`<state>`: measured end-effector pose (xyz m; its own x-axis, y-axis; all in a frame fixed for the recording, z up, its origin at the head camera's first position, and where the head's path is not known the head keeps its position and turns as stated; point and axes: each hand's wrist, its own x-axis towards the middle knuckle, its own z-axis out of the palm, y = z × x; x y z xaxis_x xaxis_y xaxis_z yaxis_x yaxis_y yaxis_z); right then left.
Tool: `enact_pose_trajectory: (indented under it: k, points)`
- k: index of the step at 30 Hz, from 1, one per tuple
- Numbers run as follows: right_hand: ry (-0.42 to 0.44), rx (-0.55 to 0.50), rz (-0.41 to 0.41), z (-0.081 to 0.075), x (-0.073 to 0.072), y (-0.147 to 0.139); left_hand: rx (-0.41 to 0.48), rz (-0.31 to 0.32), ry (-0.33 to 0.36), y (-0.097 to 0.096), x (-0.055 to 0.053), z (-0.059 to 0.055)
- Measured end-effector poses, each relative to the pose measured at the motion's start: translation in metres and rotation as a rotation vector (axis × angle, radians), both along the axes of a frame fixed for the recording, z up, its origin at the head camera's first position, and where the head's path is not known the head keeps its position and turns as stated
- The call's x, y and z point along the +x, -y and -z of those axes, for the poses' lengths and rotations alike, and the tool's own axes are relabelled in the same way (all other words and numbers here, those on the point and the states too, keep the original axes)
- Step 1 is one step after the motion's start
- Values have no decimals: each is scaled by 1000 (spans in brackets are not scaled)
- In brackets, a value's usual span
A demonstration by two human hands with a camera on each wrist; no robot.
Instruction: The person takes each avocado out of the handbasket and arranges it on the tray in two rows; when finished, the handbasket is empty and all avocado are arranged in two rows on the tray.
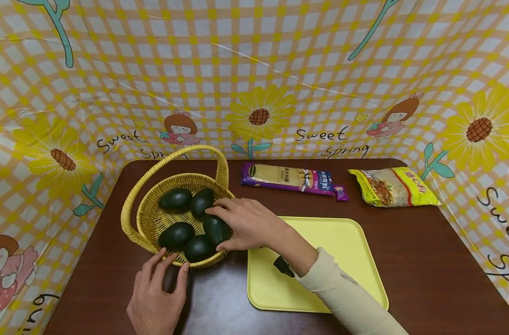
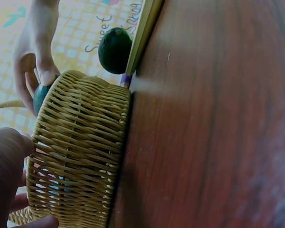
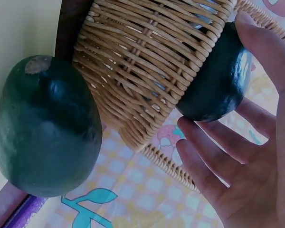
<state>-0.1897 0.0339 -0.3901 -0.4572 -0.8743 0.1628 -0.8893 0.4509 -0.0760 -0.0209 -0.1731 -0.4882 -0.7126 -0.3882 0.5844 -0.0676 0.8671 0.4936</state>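
A yellow wicker basket (image 1: 191, 176) with an arched handle holds several dark green avocados (image 1: 176, 235). My right hand (image 1: 247, 223) reaches over its right rim and grips an avocado (image 1: 215, 229), thumb on the near side and fingers on the far side. The right wrist view shows this held avocado (image 3: 218, 76) partly above the woven rim. At the front of the basket, my left hand (image 1: 158, 291) rests its spread fingertips and thumb against the rim. Another avocado (image 3: 47, 128) lies on the yellow tray (image 1: 321, 302); my right forearm hides it in the head view.
Behind the tray lies a purple pack of pasta (image 1: 287, 178). A yellow bag of noodles (image 1: 394, 187) is at the back right. The dark brown table (image 1: 430, 260) is enclosed by a checked, flowered cloth (image 1: 254, 56) at the back and sides.
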Motion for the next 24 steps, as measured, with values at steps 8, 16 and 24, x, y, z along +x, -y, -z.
enact_pose_trajectory:
  k: [8, 16, 24]
  points:
    - [2, -56, 28, 1, 3, -10, -11, 1, -9, 0, 0, 0]
    - [-15, -89, 26, 0, 7, -17, -7, -7, -14, 0, 0, 0]
    - [-6, -109, 38, 0, 11, -24, -5, -1, -20, 0, 0, 0]
